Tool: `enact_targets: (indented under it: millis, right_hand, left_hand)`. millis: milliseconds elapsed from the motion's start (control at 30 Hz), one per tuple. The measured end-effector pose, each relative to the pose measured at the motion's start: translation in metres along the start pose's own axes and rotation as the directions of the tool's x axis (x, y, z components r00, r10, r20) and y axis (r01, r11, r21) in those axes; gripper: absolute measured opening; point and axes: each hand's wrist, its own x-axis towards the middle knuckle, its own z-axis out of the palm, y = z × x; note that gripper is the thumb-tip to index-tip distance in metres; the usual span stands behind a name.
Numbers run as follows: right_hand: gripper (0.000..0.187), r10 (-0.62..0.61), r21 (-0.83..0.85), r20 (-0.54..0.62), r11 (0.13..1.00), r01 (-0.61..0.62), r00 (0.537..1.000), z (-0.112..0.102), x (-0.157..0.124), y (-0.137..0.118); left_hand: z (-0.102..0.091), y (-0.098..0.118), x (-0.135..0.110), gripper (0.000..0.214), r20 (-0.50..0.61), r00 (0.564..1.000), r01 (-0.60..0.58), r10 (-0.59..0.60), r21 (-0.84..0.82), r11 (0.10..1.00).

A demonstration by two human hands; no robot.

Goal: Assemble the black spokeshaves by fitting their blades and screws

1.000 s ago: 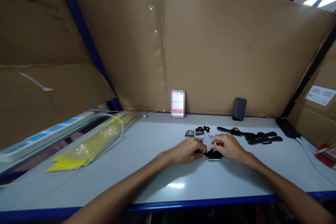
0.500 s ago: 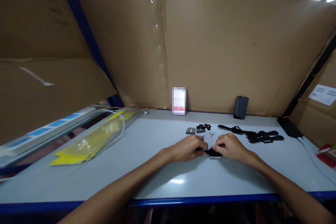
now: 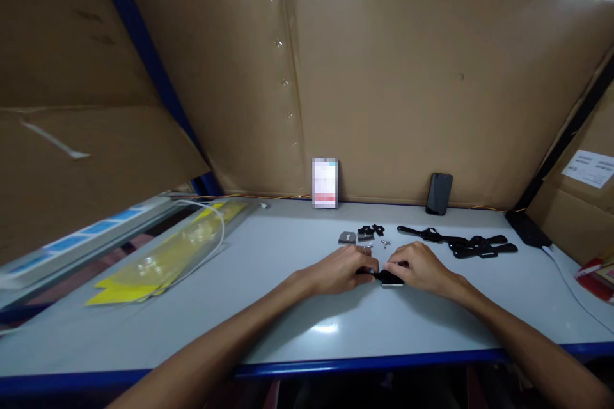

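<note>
My left hand (image 3: pixel 341 270) and my right hand (image 3: pixel 416 268) meet over a small black part (image 3: pixel 388 278) lying on the grey table (image 3: pixel 288 307). Both hands have their fingers curled and pinch the part from either side. Just behind the hands lie a grey square piece (image 3: pixel 346 238), a few small black pieces (image 3: pixel 370 231) and a small silver fitting (image 3: pixel 385 243). Much of the black part is hidden under my fingers.
Long black straps (image 3: pixel 460 245) lie to the right rear. A black phone (image 3: pixel 439 193) and a small card (image 3: pixel 325 183) lean on the cardboard wall (image 3: pixel 407 89). Yellow sheets in clear plastic (image 3: pixel 163 262) lie at left. A white cable (image 3: pixel 570 287) runs along the right.
Both hands stay pinched on the black part with only slight finger shifts; the view has drifted a little.
</note>
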Motion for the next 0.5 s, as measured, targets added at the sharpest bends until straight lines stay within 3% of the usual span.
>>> enact_targets:
  millis: [133,300,500]
  right_hand:
    - [0.033,0.028,-0.107,-0.045,0.994,-0.033,0.999,0.0000,-0.0009,0.0012]
    - [0.035,-0.015,-0.004,0.004,1.000,0.015,1.000,0.0016,-0.0001,0.0033]
    - [0.031,0.016,-0.094,-0.019,0.995,-0.018,1.000,0.0014,0.0007,0.0032]
  left_hand:
    - [-0.0012,0.0015,-0.0002,0.014,0.025,1.000,0.014,-0.015,0.033,0.999]
    - [-0.0003,-0.0004,-0.0009,0.014,0.009,1.000,-0.004,0.004,0.025,1.000]
    - [0.0007,-0.0022,-0.0007,0.012,0.028,0.999,0.017,-0.019,0.048,0.999]
